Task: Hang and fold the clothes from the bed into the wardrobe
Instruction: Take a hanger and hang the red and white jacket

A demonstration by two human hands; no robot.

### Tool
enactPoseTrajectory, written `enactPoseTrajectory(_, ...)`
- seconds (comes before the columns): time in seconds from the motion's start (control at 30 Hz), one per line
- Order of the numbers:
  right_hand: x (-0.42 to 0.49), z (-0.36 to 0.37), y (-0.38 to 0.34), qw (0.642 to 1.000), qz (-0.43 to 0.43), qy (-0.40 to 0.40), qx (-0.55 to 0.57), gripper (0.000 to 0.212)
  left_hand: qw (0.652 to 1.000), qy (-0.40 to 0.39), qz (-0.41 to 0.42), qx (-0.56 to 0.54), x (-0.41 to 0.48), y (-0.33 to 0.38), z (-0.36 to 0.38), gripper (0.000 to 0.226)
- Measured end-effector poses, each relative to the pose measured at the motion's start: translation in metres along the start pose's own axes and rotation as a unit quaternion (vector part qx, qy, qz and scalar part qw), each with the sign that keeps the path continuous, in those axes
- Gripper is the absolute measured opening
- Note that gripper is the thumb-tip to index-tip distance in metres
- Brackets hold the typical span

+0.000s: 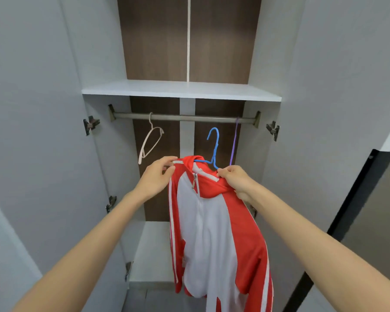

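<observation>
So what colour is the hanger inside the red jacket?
The hanger is blue, clearest in the head view.

Open wardrobe (180, 90), seen from my headset: a red-and-white zip jacket (212, 221) drapes from a blue hanger (215, 149), collar at 12 o'clock, hem falling toward 6. White stripes run down its red sleeves. The hanger's hook stands upright just under the metal rail (189, 118), apart from it. My left hand (158, 176) pinches the 9 o'clock shoulder, my right hand (236, 179) the 3 o'clock one.
</observation>
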State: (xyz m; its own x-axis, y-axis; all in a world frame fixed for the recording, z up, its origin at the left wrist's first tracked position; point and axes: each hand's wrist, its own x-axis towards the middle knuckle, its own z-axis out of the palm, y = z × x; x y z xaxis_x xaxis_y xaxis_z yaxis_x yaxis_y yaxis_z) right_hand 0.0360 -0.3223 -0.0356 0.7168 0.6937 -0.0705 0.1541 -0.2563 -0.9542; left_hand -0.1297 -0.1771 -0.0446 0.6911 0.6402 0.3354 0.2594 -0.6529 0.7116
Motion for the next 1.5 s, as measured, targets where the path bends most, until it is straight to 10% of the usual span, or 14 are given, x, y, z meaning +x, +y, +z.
enactPoseTrajectory(0.8, 0.361, 0.060, -0.021, 0.983, 0.031, 0.145, 0.112, 0.029, 0.932, 0.003, 0.102, 0.349, 0.364, -0.153, 0.049, 0.064)
enactPoseTrajectory(1.5, 0.416, 0.076, 0.011, 0.982, 0.058, 0.176, -0.040, 0.012, 0.935, -0.006, 0.090, 0.342, 0.393, -0.180, 0.046, 0.067)
